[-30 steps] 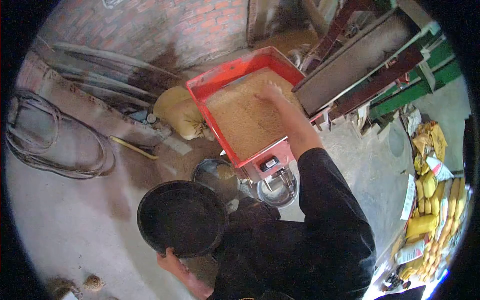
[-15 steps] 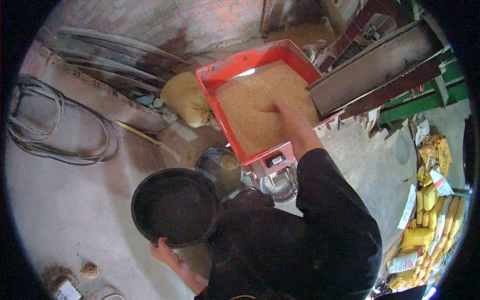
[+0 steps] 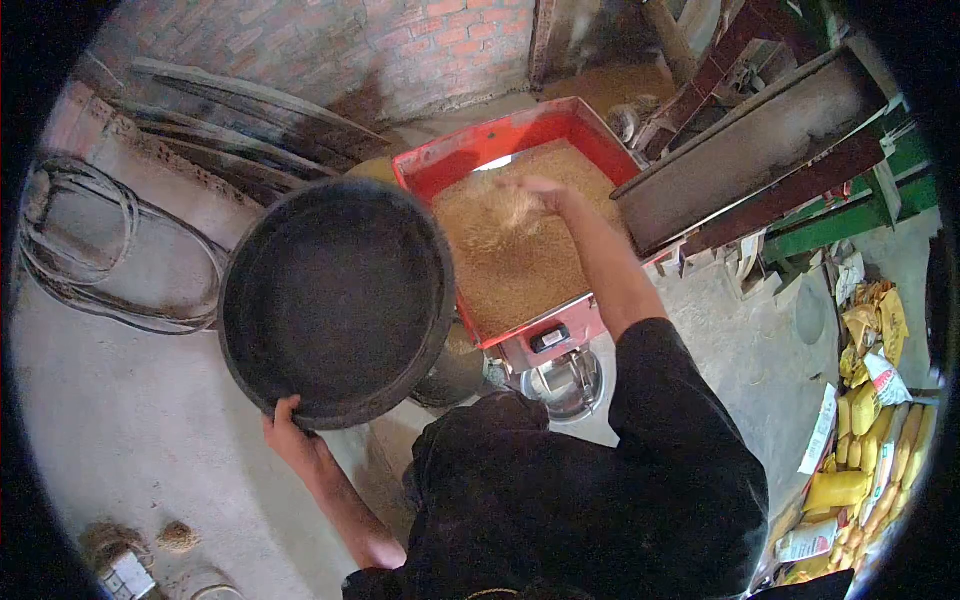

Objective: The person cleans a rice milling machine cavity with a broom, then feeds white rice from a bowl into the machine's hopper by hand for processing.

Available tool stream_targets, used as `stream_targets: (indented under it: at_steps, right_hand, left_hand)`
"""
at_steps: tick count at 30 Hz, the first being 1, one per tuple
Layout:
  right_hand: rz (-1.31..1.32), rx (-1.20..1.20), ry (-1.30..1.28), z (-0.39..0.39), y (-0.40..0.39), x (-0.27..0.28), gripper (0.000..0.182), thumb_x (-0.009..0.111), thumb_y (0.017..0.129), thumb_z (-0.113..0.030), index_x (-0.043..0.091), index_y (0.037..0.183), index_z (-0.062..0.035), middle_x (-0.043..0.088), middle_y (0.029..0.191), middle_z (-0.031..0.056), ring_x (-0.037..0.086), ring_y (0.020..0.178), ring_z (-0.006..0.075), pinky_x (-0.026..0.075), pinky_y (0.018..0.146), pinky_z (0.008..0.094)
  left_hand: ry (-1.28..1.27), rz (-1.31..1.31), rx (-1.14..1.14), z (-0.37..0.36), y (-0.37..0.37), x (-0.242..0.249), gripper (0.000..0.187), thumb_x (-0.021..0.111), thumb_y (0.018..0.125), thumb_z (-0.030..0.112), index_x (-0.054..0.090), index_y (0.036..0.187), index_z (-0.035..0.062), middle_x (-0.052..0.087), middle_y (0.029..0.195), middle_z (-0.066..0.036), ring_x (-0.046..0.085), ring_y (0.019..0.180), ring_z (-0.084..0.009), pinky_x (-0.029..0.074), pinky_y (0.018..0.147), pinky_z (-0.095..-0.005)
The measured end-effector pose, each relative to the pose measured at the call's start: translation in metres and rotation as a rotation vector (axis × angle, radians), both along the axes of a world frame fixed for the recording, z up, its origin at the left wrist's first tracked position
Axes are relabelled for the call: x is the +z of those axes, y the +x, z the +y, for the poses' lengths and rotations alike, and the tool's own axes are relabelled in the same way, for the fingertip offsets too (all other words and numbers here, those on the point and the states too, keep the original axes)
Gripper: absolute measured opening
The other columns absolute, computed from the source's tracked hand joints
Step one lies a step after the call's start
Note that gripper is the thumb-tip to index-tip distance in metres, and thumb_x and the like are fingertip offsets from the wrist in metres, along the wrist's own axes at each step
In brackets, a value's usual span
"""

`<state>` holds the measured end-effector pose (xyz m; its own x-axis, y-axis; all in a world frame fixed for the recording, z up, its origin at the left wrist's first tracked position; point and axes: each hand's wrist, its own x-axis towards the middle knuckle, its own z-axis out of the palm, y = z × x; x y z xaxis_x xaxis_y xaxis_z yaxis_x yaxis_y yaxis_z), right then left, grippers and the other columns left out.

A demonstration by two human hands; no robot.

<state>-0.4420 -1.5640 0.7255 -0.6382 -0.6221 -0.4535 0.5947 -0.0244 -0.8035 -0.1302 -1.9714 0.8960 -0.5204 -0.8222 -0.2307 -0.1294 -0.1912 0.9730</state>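
My left hand (image 3: pixel 292 445) grips the lower rim of a wide, round black basin (image 3: pixel 335 310), its thumb over the edge. The basin is raised and tilted, its dark inside facing me. My right hand (image 3: pixel 545 196) is inside a square red hopper (image 3: pixel 440 170), over a bed of golden grain (image 3: pixel 535 285). Loose grain flies in a blurred spray just left of its fingers, which are smeared by motion. Below the hopper's front edge sits a metal bowl-like part (image 3: pixel 565 385).
A metal chute (image 3: pixel 750 150) slopes to the hopper's right side. Coiled hose (image 3: pixel 120 260) lies on the left floor. Stacked yellow sacks (image 3: pixel 860 470) stand at the right. A brick wall (image 3: pixel 420 45) closes the back. A dark bucket (image 3: pixel 450 375) stands partly behind the basin.
My left hand has lifted the basin up toward the hopper, covering most of the yellow sack behind it. My right hand has moved slightly up and left, and grain now sprays beside it.
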Motion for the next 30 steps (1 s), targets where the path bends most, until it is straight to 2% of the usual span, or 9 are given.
stream_targets:
  at_steps: [4,6,11,13,14,17,24,27,30]
  right_hand:
    - [-0.091,-0.05,-0.12,0.021,-0.033,0.058,0.032,0.043,0.096,-0.024,0.056,0.114,-0.0006,0.067,0.096,0.0104,0.066,0.084,0.0192,0.058,0.07,0.0346]
    - [0.019,-0.312,0.003,0.024,-0.035,0.093,0.033,0.043,0.096,-0.024,0.056,0.112,0.0014,0.067,0.095,0.0109,0.067,0.08,0.0197,0.059,0.067,0.0352]
    - [0.078,-0.365,0.175,0.027,-0.039,0.153,0.027,0.05,0.094,-0.019,0.058,0.108,0.0025,0.066,0.093,0.0114,0.067,0.074,0.0185,0.059,0.063,0.0299]
    - [0.208,-0.171,0.305,0.022,-0.047,0.159,0.026,0.053,0.093,-0.017,0.06,0.107,0.0035,0.066,0.095,0.0121,0.067,0.073,0.0168,0.058,0.06,0.0276]
    - [0.57,-0.027,0.456,0.018,-0.058,0.157,0.029,0.055,0.091,-0.018,0.061,0.107,0.0046,0.066,0.096,0.0119,0.066,0.077,0.017,0.058,0.063,0.0285]
    - [0.946,0.192,0.427,-0.014,-0.049,0.176,0.029,0.057,0.09,-0.017,0.061,0.108,0.0063,0.066,0.099,0.0118,0.065,0.086,0.0168,0.057,0.069,0.03]
    - [0.401,0.137,0.108,-0.063,0.026,0.215,0.029,0.06,0.088,-0.013,0.06,0.109,0.0086,0.065,0.103,0.0145,0.062,0.094,0.0182,0.049,0.082,0.0276]
    - [0.511,0.187,0.348,-0.057,0.07,0.249,0.03,0.059,0.089,-0.015,0.06,0.108,0.0092,0.065,0.102,0.0152,0.063,0.092,0.0169,0.05,0.08,0.0283]
    - [0.686,0.323,0.375,-0.034,0.06,0.221,0.028,0.055,0.091,-0.016,0.061,0.106,0.0066,0.065,0.103,0.0137,0.063,0.093,0.017,0.049,0.082,0.0283]
  left_hand:
    - [0.061,0.093,-0.105,0.035,-0.038,0.018,0.037,0.058,0.064,-0.004,0.056,0.101,-0.0064,0.06,0.095,-0.012,0.057,0.083,-0.0235,0.046,0.075,-0.0341]
    - [0.072,0.111,-0.147,0.047,-0.055,0.018,0.036,0.058,0.064,-0.004,0.056,0.101,-0.0064,0.06,0.095,-0.011,0.057,0.082,-0.023,0.046,0.076,-0.0335]
    - [-0.078,0.046,-0.358,0.071,-0.091,0.013,0.029,0.059,0.066,-0.003,0.06,0.094,-0.0034,0.062,0.088,-0.006,0.056,0.077,-0.017,0.044,0.073,-0.0284]
    - [-0.077,0.056,-0.379,0.083,-0.098,0.008,0.026,0.059,0.067,-0.003,0.06,0.093,-0.003,0.062,0.087,-0.005,0.055,0.076,-0.0154,0.043,0.072,-0.0275]
    - [-0.077,0.073,-0.405,0.09,-0.101,0.006,0.023,0.058,0.068,-0.003,0.06,0.091,-0.0025,0.062,0.085,-0.004,0.055,0.075,-0.0137,0.043,0.071,-0.0266]
    - [-0.05,0.126,-0.464,0.111,-0.099,0.011,0.02,0.057,0.07,-0.004,0.059,0.09,-0.003,0.062,0.084,-0.004,0.054,0.074,-0.0124,0.042,0.071,-0.0265]
    - [-0.049,0.126,-0.472,0.122,-0.087,0.004,0.018,0.055,0.073,-0.003,0.058,0.091,-0.004,0.062,0.086,-0.004,0.054,0.074,-0.012,0.042,0.072,-0.0254]
    - [-0.045,0.112,-0.464,0.12,-0.08,0.0,0.02,0.055,0.074,-0.003,0.058,0.094,-0.0043,0.063,0.088,-0.005,0.056,0.076,-0.0124,0.043,0.074,-0.0257]
    - [-0.028,0.164,-0.476,0.114,-0.074,-0.008,0.023,0.055,0.074,-0.002,0.057,0.097,-0.0044,0.064,0.091,-0.006,0.057,0.078,-0.0132,0.044,0.075,-0.0266]
